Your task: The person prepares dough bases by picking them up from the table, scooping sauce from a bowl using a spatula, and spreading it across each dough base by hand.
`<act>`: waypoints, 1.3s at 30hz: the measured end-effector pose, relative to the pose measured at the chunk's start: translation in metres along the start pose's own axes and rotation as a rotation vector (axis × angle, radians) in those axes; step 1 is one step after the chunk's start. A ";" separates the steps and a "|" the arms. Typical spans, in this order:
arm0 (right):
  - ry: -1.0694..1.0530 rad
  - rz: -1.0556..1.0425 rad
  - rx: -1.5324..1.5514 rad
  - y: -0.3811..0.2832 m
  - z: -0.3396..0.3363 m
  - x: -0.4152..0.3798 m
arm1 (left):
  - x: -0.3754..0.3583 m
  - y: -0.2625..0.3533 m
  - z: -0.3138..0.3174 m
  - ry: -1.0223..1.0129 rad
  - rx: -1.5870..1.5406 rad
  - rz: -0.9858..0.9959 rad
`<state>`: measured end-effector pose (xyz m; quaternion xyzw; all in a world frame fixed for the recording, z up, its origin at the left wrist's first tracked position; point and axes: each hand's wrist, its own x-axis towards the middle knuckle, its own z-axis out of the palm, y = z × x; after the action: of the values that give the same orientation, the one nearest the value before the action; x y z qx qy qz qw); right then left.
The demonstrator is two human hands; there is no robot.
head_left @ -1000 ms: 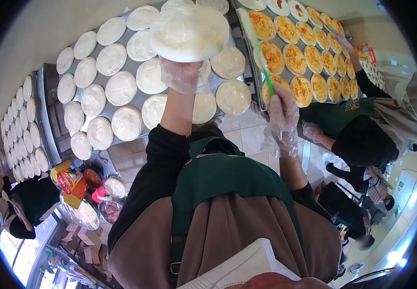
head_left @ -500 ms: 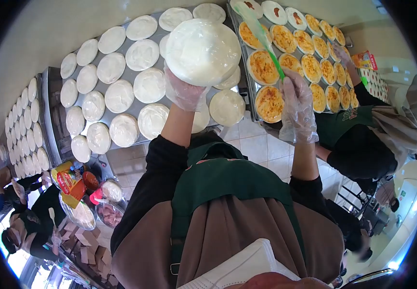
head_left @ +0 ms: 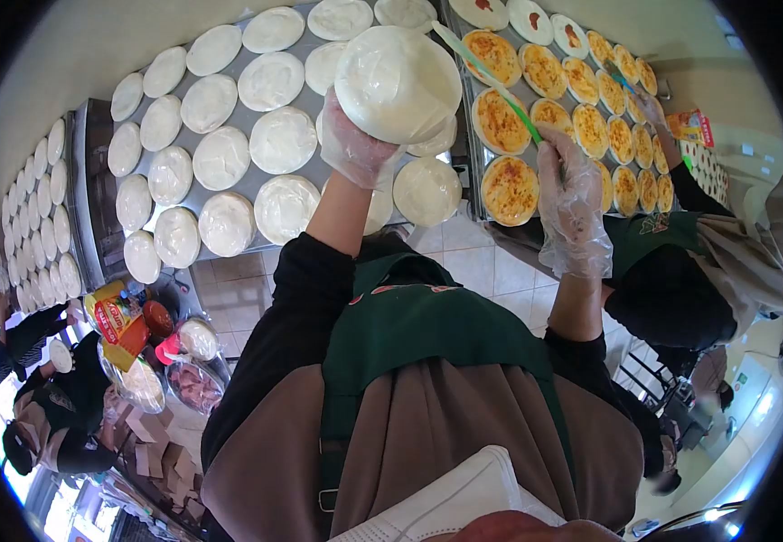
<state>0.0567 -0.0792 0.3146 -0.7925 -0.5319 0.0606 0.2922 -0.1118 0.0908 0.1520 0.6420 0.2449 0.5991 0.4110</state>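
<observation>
My left hand (head_left: 357,149), in a clear plastic glove, supports from below a round dough base (head_left: 398,83) with a glossy white coating. It is raised above a metal tray (head_left: 201,158) of similar white-coated dough bases (head_left: 286,208). My right hand (head_left: 574,194), gloved too, has its fingers closed on the green handle of a spatula (head_left: 504,92). The blade points up and left, its pale tip near the right side of the raised base. Near my right hand stands another tray with orange-topped rounds (head_left: 511,190).
Another rack of white rounds (head_left: 43,217) stands at far left. Below it are a yellow packet (head_left: 120,321), a bowl of red sauce (head_left: 158,318) and a bag of pinkish pieces (head_left: 194,387). A co-worker's gloved hand (head_left: 651,110) works over the right tray; other people stand lower left.
The raised base has moved slightly up and right with my left hand. The spatula blade has turned more edge-on. At lower left, a co-worker now has a white round near the hand.
</observation>
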 end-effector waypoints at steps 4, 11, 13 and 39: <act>0.003 -0.068 0.004 -0.002 0.003 0.000 | 0.007 0.019 0.001 -0.014 -0.183 -0.060; -0.150 -0.316 -0.191 -0.023 0.006 0.002 | 0.009 0.016 0.000 0.039 -1.208 -0.693; -0.183 -0.320 -0.250 -0.028 0.009 0.003 | 0.014 0.020 -0.001 0.064 -1.590 -0.888; -0.193 -0.294 -0.123 -0.002 0.027 0.016 | 0.006 -0.001 0.007 -0.011 -1.888 -0.962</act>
<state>0.0507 -0.0538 0.2968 -0.7130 -0.6704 0.0602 0.1964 -0.1040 0.0947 0.1550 -0.0993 -0.0932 0.3176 0.9384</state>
